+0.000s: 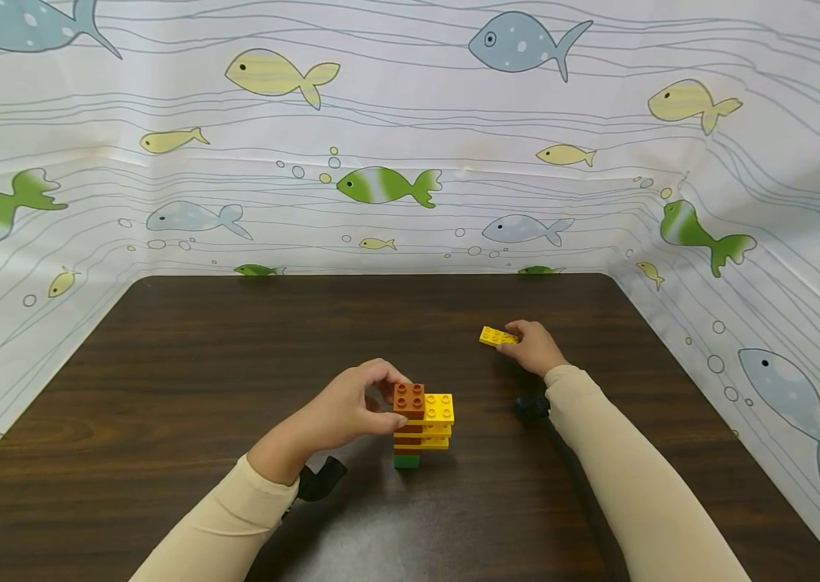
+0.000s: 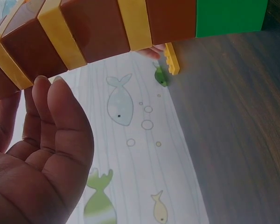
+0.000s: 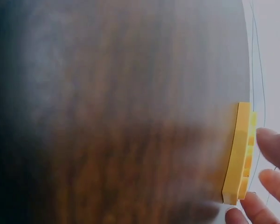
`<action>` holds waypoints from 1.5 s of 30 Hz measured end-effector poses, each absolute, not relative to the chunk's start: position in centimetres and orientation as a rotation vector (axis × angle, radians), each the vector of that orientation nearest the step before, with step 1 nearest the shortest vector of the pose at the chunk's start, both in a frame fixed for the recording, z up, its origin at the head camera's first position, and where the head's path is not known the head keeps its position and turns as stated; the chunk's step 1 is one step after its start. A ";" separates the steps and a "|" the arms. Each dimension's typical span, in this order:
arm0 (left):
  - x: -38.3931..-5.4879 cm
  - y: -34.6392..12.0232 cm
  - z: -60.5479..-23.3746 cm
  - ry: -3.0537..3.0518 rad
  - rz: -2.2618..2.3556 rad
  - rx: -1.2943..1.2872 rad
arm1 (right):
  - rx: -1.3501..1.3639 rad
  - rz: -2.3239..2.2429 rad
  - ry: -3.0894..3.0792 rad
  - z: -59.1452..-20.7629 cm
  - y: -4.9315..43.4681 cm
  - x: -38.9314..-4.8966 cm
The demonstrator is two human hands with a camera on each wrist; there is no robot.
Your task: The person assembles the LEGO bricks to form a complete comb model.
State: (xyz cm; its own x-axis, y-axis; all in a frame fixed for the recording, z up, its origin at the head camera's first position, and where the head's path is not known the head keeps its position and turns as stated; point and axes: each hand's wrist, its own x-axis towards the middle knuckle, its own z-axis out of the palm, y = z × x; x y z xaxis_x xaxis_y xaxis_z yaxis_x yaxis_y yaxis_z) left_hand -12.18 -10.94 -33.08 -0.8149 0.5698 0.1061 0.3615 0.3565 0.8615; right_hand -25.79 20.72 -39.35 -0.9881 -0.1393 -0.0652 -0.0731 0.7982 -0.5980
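A brick tower (image 1: 410, 424) stands upright on the dark table. Its base is a green brick (image 2: 229, 17), with brown bricks and flat yellow bricks alternating above; the yellow ones jut out to the right. My left hand (image 1: 340, 410) holds the tower near its top, thumb on the near side and fingers behind it. Farther back and to the right lies a loose flat yellow brick (image 1: 494, 336) with studs upward. Over its right end is my right hand (image 1: 533, 349). In the right wrist view, those fingertips (image 3: 270, 144) sit close by the yellow brick's studs, with no clear pinch.
The dark wooden table (image 1: 199, 347) runs back to a white fish-print sheet (image 1: 395, 105) that rises around its far and side edges. Black wrist devices (image 1: 322, 478) show beneath both forearms. Part of the tabletop looks blurred in the right wrist view.
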 end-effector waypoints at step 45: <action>-12.1 -11.1 -33.2 2.401 1.449 0.852 | -0.252 -0.714 2.887 -38.7 20.3 -26.9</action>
State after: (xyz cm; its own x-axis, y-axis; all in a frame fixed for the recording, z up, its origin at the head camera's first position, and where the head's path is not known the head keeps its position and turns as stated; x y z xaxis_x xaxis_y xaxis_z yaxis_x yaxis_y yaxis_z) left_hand -12.07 -11.08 -33.20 -0.8107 0.5744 0.1128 0.3676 0.3496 0.8618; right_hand -26.91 20.33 -38.65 -0.9736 -0.1996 -0.1110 -0.1249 0.8722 -0.4729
